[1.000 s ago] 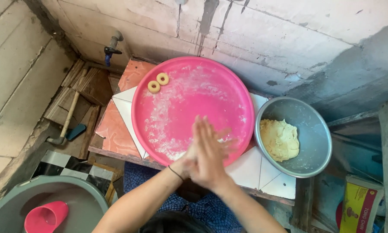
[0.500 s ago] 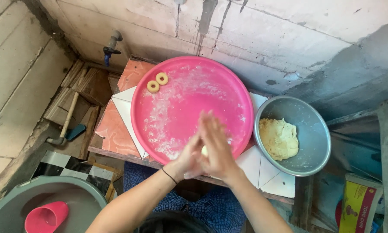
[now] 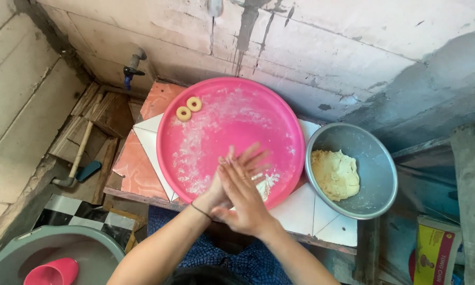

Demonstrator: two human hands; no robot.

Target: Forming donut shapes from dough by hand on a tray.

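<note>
1. Head view: left hand [image 3: 219, 184] and right hand [image 3: 242, 198] pressed palm to palm above near rim of round pink tray [image 3: 279, 121], fingers straight, slightly fanned, aimed up-right toward wall.
2. Between palms, something held; cannot tell shape or long axis, hidden.
3. Tray dusted with white flour; two small dough rings [image 3: 189, 108] side by side at far left edge.
4. Metal bowl [image 3: 374, 158] just right of tray, holding pale dough lump [image 3: 335, 174].

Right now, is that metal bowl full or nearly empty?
Nearly empty. The metal bowl holds only one pale lump of dough on its left side; the rest of its inside shows bare metal.
</note>
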